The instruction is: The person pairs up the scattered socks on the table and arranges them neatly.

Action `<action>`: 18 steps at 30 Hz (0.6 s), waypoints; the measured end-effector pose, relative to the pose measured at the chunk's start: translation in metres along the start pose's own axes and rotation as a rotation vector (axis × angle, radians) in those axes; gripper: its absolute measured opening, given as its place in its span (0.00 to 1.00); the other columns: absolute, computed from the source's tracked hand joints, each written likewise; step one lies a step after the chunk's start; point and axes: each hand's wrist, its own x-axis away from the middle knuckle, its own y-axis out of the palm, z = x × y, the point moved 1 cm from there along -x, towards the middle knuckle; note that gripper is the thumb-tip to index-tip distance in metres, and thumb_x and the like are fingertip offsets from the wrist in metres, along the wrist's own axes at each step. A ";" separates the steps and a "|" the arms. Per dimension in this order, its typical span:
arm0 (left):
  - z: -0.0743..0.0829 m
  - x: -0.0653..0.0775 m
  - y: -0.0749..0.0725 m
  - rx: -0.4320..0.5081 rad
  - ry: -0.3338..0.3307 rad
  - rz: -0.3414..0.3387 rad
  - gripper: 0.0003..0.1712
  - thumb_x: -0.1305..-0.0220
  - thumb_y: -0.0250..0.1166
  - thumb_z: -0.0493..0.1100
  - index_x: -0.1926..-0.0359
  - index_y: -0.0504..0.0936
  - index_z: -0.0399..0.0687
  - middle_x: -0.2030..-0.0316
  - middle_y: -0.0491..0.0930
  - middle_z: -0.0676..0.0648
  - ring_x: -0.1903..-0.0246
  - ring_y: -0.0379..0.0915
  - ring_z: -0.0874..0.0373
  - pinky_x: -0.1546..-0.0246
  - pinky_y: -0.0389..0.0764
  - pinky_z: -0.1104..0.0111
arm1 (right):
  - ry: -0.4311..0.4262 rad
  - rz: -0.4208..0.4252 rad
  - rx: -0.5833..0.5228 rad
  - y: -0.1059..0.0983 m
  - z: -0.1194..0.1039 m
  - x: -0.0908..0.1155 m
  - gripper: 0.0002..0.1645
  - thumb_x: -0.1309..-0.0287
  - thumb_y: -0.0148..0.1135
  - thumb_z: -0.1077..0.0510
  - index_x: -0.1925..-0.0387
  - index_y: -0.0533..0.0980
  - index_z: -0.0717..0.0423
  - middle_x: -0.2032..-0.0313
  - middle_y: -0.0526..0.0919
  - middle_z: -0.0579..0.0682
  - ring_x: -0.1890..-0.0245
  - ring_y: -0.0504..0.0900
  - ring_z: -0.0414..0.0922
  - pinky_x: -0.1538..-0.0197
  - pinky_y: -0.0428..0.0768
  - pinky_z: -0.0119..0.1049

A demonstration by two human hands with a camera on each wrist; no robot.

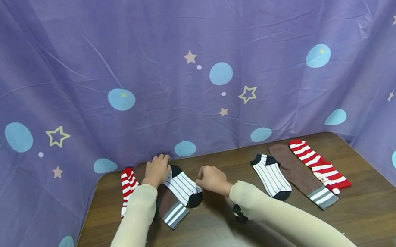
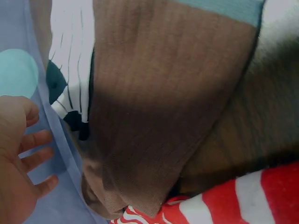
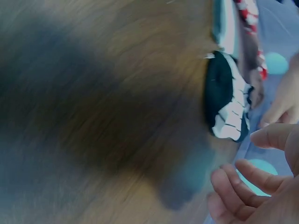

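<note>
My left hand (image 1: 156,170) hovers over or rests on the upper part of a brown sock (image 1: 170,203) with grey and white bands; contact is unclear. In the left wrist view its fingers spread loosely with nothing between them. Beside the brown sock lies a white ankle sock (image 1: 182,187) with thin black stripes and black toe. A red-and-white striped sock (image 2: 252,196) is on the other side, partly hidden by the left arm in the head view. Just right of the ankle sock, my right hand (image 1: 213,180) is held with relaxed, bent fingers, holding nothing.
Across the wooden table (image 1: 199,245), on the right, lie another striped ankle sock (image 1: 271,176), another brown sock (image 1: 295,168) and a red-and-white sock (image 1: 316,162), side by side. A purple curtain (image 1: 160,38) borders the table's back and sides.
</note>
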 end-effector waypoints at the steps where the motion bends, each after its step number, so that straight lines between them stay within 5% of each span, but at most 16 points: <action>1: 0.000 0.000 0.002 -0.009 0.003 -0.003 0.20 0.26 0.57 0.42 0.38 0.75 0.40 0.42 0.77 0.37 0.39 0.71 0.37 0.40 0.73 0.37 | -0.028 0.018 0.058 0.003 -0.001 0.000 0.08 0.44 0.68 0.52 0.69 0.82 0.52 0.67 0.86 0.50 0.69 0.81 0.46 0.70 0.78 0.40; 5: 0.001 -0.001 0.004 -0.023 0.005 -0.015 0.21 0.25 0.55 0.41 0.36 0.73 0.40 0.39 0.75 0.36 0.37 0.69 0.37 0.38 0.71 0.36 | -0.140 0.079 0.268 0.015 -0.007 0.003 0.09 0.44 0.66 0.52 0.73 0.78 0.52 0.68 0.81 0.52 0.64 0.77 0.51 0.63 0.77 0.44; 11: 0.004 -0.002 0.005 -0.010 -0.003 -0.037 0.22 0.25 0.54 0.40 0.35 0.71 0.38 0.38 0.74 0.36 0.36 0.68 0.37 0.37 0.70 0.36 | -0.207 0.084 0.455 0.027 -0.016 0.008 0.13 0.39 0.66 0.48 0.62 0.79 0.54 0.64 0.80 0.54 0.60 0.77 0.51 0.57 0.79 0.46; 18: 0.009 -0.001 0.006 -0.036 -0.015 -0.090 0.24 0.26 0.53 0.38 0.33 0.70 0.38 0.36 0.73 0.36 0.33 0.65 0.38 0.35 0.68 0.36 | -0.210 0.060 0.539 0.037 -0.018 0.010 0.16 0.38 0.65 0.47 0.59 0.79 0.57 0.65 0.81 0.54 0.62 0.80 0.50 0.60 0.81 0.43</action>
